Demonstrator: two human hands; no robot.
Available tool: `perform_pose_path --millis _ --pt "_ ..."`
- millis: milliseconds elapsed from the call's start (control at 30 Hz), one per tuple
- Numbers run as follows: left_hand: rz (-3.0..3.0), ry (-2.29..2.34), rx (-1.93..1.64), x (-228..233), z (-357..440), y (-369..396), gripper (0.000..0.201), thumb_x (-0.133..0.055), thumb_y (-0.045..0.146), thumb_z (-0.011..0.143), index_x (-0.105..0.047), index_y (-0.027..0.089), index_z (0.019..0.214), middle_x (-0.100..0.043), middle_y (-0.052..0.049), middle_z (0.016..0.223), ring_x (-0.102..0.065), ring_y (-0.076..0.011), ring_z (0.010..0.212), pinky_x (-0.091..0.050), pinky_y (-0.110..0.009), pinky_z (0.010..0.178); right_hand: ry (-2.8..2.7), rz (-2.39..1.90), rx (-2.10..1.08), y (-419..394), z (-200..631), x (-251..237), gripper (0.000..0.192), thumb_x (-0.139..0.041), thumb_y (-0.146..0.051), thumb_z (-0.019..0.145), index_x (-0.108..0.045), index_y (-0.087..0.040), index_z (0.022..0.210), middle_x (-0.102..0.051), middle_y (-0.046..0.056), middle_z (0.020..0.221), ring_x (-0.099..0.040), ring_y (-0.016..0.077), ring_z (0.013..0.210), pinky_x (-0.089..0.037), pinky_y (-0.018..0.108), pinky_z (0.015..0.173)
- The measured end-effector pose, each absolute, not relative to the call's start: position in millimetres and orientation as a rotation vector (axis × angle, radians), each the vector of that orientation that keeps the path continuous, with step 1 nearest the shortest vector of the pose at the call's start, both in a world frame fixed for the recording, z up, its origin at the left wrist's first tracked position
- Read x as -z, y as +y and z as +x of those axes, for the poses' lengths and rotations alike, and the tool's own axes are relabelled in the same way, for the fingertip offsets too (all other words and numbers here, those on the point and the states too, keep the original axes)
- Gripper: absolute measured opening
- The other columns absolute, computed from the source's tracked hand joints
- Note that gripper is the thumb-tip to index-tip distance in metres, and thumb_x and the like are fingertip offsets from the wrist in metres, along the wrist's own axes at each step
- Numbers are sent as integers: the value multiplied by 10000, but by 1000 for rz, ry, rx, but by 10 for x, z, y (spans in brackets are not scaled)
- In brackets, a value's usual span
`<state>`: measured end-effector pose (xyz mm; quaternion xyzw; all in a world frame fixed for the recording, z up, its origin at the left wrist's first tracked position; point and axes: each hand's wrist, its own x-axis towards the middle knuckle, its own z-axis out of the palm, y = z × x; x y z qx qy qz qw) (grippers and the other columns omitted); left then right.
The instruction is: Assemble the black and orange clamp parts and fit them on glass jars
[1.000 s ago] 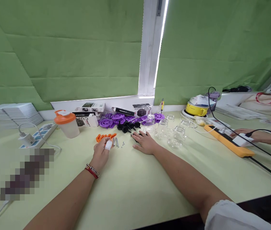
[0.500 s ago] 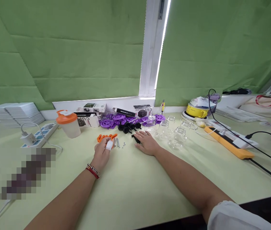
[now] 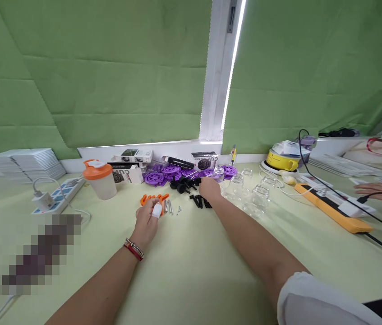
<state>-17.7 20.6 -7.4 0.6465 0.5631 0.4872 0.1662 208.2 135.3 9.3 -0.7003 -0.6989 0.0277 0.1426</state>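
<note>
The left hand (image 3: 147, 215) is resting loosely curled beside the orange clips (image 3: 153, 198), while the right hand (image 3: 209, 188), fingers hidden, is reaching toward black parts (image 3: 198, 200) at twelve o'clock.

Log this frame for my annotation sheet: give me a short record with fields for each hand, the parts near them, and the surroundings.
left hand: rests on the table, a white wrap on one finger, touching the orange parts
right hand: reaches among the black parts
screws: lie between the hands
behind: purple wheels, glass jars, orange-lidded shaker
far right: another person's hand near a yellow power strip
</note>
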Motion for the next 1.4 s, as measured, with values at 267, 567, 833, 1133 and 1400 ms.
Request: perform_pose_path --millis 267,567,833,1133,1400 --pt "1624 1628 -1515 141 -337 301 294 -368 422 874 -555 214 962 -622 -41 967 -560 -198 886 -430 -329 784 -1983 -2117 -115 1453 2064 -29 263 -497 -218 831 -638 -146 1041 -642 187 985 -646 265 870 -491 318 661" --pt "1555 1632 -1529 182 -342 334 296 -393 435 860 -567 212 948 -623 -35 916 -556 -198 869 -430 -322 758 -1952 -2103 -33 1449 2065 -39 240 -457 -171 830 -666 -123 935 -652 181 953 -646 266 843 -486 320 654" --pt "1510 1576 -1580 153 -371 329 315 -368 450 872 -533 210 990 -609 -59 1026 -547 -209 974 -428 -342 821 -2008 -1932 75 1245 1933 -272 366 -326 -269 908 -663 -129 879 -656 157 917 -624 241 844 -452 307 676" --pt "1206 1143 -1642 75 -235 245 426 -382 477 861 -340 222 1200 -583 -71 1000 -618 -153 752 -500 -310 645 -2362 -1364 89 377 1321 -206 395 -272 -377 933 -613 -180 939 -649 87 880 -596 186 776 -399 267 647" --pt "963 1240 -1668 41 -291 289 353 -628 439 701 -529 146 871 -514 24 648 -461 -75 469 -358 -197 394 -2473 -1225 -119 292 1055 -9 390 -329 -454 909 -623 -198 891 -653 73 893 -590 186 796 -402 269 635"
